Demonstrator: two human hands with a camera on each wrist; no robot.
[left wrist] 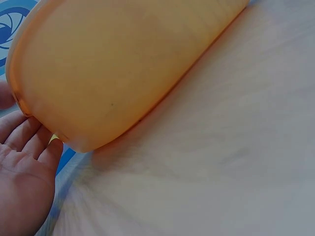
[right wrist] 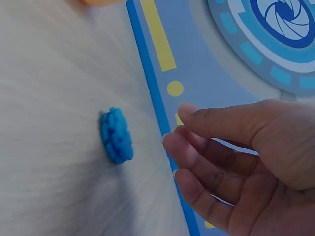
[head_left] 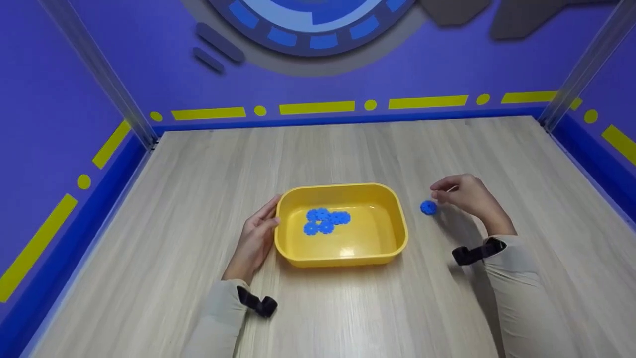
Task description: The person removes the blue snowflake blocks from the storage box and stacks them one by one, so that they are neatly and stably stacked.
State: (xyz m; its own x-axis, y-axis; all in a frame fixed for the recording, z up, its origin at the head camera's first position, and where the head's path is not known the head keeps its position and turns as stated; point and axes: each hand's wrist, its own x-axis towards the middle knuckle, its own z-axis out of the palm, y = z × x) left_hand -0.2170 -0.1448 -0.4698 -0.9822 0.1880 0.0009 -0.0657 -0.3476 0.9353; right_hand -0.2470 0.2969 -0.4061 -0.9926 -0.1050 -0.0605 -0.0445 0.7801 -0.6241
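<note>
A yellow plastic bin (head_left: pixel 343 252) stands on the table, and several blue notched discs (head_left: pixel 326 227) lie inside it, towards its left half. At the bin's left end my left hand (head_left: pixel 257 237) holds the wall, thumb at the rim and fingers along the outside. The left wrist view shows those fingers (left wrist: pixel 24 135) against the bin's outer wall (left wrist: pixel 113 73). To the right of the bin sits a small stack of blue notched discs (head_left: pixel 428 208). My right hand (head_left: pixel 467 197) is just beyond it, fingers loosely bent with nothing between them; a gap to the stack (right wrist: pixel 116 135) shows in the right wrist view.
The wood-grain table (head_left: pixel 343 318) is bounded by blue-purple panels (head_left: pixel 318 84) at the back and both sides. Metal posts (head_left: pixel 107 74) stand at the back corners. A black strap with a camera (head_left: pixel 258 302) sits on each wrist.
</note>
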